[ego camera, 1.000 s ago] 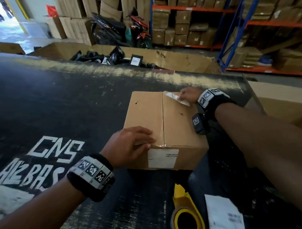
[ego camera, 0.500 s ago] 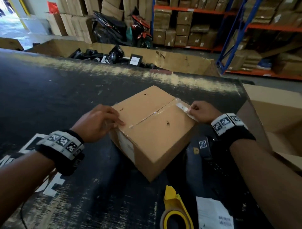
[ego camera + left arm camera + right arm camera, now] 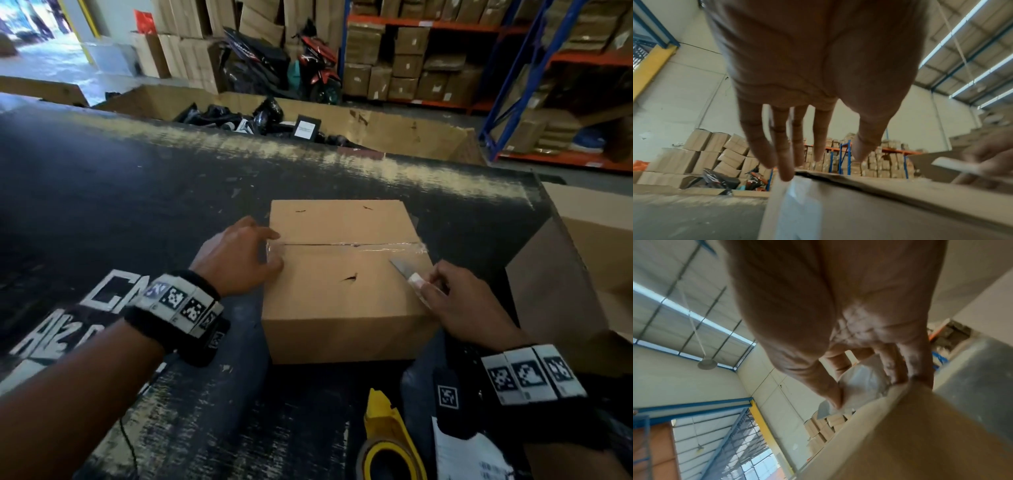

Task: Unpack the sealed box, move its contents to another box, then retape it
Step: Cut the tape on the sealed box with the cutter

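A sealed brown cardboard box [image 3: 342,291] sits on the black table [image 3: 120,205], its clear-taped seam [image 3: 352,245] running left to right. My left hand [image 3: 270,251] rests on the left end of the seam with straight fingers [image 3: 781,146] over the box edge [image 3: 890,211]. At the box's right edge my right hand [image 3: 433,286] pinches a white-handled knife [image 3: 412,279]. Its grey blade [image 3: 397,265] points at the right end of the tape. The right wrist view shows the fingers [image 3: 834,391] round the knife [image 3: 859,382] above the box [image 3: 920,443].
A yellow tape dispenser [image 3: 387,442] and a printed paper slip [image 3: 469,459] lie at the table's near edge. An open cardboard box [image 3: 599,246] stands off the right side. Behind the table is a large cardboard bin [image 3: 394,126] of black items, then shelves of cartons.
The box has been turned about a quarter turn, so the seam now runs left to right. My right hand with the knife came to the near right edge; my left hand moved to the seam's left end.
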{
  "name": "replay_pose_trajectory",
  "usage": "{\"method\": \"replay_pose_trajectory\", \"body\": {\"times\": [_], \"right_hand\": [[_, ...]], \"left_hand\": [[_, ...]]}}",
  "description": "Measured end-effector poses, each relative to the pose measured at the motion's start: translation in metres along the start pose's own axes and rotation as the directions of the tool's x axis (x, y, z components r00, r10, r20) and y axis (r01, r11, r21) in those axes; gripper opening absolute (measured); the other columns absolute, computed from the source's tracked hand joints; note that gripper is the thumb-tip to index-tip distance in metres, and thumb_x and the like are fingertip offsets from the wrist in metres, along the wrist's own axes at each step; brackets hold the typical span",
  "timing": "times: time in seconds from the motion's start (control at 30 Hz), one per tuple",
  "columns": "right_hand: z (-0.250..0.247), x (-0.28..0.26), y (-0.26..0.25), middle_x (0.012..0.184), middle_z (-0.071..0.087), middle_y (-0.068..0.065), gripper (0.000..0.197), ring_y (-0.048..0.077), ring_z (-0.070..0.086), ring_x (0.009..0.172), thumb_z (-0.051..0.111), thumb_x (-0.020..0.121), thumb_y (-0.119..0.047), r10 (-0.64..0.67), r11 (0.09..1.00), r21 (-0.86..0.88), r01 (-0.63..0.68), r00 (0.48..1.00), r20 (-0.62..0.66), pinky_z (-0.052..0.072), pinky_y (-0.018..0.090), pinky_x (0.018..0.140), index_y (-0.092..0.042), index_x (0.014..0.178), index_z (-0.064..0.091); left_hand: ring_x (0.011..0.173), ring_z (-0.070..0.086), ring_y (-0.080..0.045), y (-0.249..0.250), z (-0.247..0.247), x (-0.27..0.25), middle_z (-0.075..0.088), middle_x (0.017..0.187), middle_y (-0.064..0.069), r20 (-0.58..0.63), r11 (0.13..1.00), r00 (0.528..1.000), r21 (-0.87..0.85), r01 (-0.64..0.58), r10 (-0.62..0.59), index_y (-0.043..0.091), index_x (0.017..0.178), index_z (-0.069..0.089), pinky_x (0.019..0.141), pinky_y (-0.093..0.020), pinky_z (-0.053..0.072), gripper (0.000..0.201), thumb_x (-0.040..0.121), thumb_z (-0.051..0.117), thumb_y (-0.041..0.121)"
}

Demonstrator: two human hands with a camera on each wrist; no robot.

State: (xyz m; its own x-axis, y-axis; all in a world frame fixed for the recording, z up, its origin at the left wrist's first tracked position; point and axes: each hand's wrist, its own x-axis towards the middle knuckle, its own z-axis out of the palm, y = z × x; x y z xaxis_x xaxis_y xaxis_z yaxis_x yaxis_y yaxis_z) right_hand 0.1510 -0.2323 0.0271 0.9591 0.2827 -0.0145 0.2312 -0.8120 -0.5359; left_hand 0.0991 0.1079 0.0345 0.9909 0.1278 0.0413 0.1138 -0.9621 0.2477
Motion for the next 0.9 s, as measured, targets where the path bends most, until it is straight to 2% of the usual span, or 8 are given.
{"method": "replay_pose_trajectory", "body": {"times": [0.13, 0.23, 0.33, 0.43, 0.57, 0.63, 0.77, 0.9], "right_hand": [[0.011, -0.023, -0.007, 0.096, 0.060, 0.001, 0.019, 0.016, 0.057, 0.084, 0.059, 0.098, -0.033, -0.017, 1.000, -0.003, 0.017, 1.000, 0.016, 0.043, 0.033, 0.066, -0.022, 0.083, 0.056], [0.010, -0.049, -0.014, 0.091, 0.061, -0.001, 0.019, 0.012, 0.058, 0.078, 0.057, 0.098, -0.036, -0.040, 0.999, 0.031, 0.039, 0.999, 0.033, 0.042, 0.029, 0.058, -0.025, 0.082, 0.055], [0.005, -0.063, -0.018, 0.085, 0.063, -0.003, 0.021, 0.012, 0.062, 0.077, 0.057, 0.097, -0.039, -0.051, 0.997, 0.064, 0.047, 0.996, 0.070, 0.052, 0.036, 0.063, -0.026, 0.081, 0.056], [-0.001, -0.053, -0.024, 0.087, 0.063, -0.003, 0.019, 0.013, 0.061, 0.079, 0.056, 0.096, -0.042, -0.050, 0.998, -0.032, 0.052, 0.997, 0.052, 0.055, 0.043, 0.069, -0.029, 0.083, 0.054], [-0.008, -0.020, -0.048, 0.097, 0.056, -0.004, 0.013, 0.012, 0.055, 0.084, 0.055, 0.098, -0.039, -0.132, 0.970, -0.207, 0.130, 0.991, 0.004, 0.052, 0.036, 0.072, -0.031, 0.088, 0.052], [-0.010, -0.003, -0.068, 0.095, 0.056, -0.007, 0.012, 0.012, 0.056, 0.084, 0.053, 0.099, -0.038, -0.184, 0.957, -0.229, 0.179, 0.983, -0.001, 0.052, 0.035, 0.073, -0.029, 0.092, 0.053], [0.003, 0.034, -0.107, 0.085, 0.063, -0.008, 0.015, 0.013, 0.059, 0.078, 0.057, 0.097, -0.042, -0.327, 0.936, -0.130, 0.328, 0.945, 0.026, 0.053, 0.036, 0.070, -0.028, 0.092, 0.056], [0.031, 0.068, -0.129, 0.087, 0.068, -0.005, 0.013, 0.017, 0.062, 0.079, 0.061, 0.094, -0.042, -0.415, 0.893, -0.144, 0.427, 0.904, 0.106, 0.055, 0.038, 0.073, -0.029, 0.090, 0.057]], "left_hand": [[0.112, 0.060, -0.012, 0.003, 0.018, -0.040, 0.043, 0.143, 0.008, 0.084, 0.999, 0.996, -0.040, -0.005, 0.008, 0.033, 0.146, 0.049, 0.093, -0.038, 0.056, 0.072, 0.086, 0.054, 0.073], [0.121, 0.056, -0.011, 0.003, 0.024, -0.052, 0.038, 0.152, 0.008, 0.040, 0.995, 0.999, -0.102, -0.005, 0.009, 0.030, 0.149, 0.048, 0.099, -0.036, 0.053, 0.066, 0.093, 0.055, 0.064], [0.129, 0.050, -0.011, 0.000, 0.027, -0.054, 0.043, 0.151, 0.007, -0.010, 0.984, 1.000, -0.178, 0.015, -0.017, 0.030, 0.144, 0.054, 0.107, -0.038, 0.047, 0.056, 0.093, 0.062, 0.054], [0.131, 0.045, -0.014, 0.002, 0.030, -0.052, 0.049, 0.147, 0.005, -0.061, 0.973, 0.997, -0.226, 0.042, -0.057, 0.032, 0.137, 0.061, 0.111, -0.040, 0.042, 0.049, 0.091, 0.068, 0.048], [0.127, 0.045, -0.013, 0.009, 0.033, -0.046, 0.051, 0.136, 0.007, -0.141, 0.942, 0.979, -0.320, 0.096, -0.148, 0.033, 0.131, 0.065, 0.108, -0.031, 0.036, 0.042, 0.090, 0.073, 0.040], [0.121, 0.051, -0.012, 0.011, 0.036, -0.042, 0.054, 0.130, 0.007, -0.168, 0.909, 0.962, -0.395, 0.134, -0.215, 0.035, 0.124, 0.069, 0.108, -0.031, 0.041, 0.036, 0.089, 0.075, 0.036], [0.100, 0.063, -0.004, 0.009, 0.038, -0.033, 0.063, 0.118, 0.007, -0.206, 0.827, 0.924, -0.536, 0.169, -0.322, 0.038, 0.106, 0.074, 0.091, -0.019, 0.049, 0.023, 0.087, 0.078, 0.026], [0.095, 0.067, 0.000, 0.008, 0.035, -0.026, 0.070, 0.105, 0.014, -0.180, 0.745, 0.912, -0.644, 0.175, -0.370, 0.037, 0.100, 0.074, 0.089, -0.024, 0.057, 0.022, 0.086, 0.079, 0.021]]}}
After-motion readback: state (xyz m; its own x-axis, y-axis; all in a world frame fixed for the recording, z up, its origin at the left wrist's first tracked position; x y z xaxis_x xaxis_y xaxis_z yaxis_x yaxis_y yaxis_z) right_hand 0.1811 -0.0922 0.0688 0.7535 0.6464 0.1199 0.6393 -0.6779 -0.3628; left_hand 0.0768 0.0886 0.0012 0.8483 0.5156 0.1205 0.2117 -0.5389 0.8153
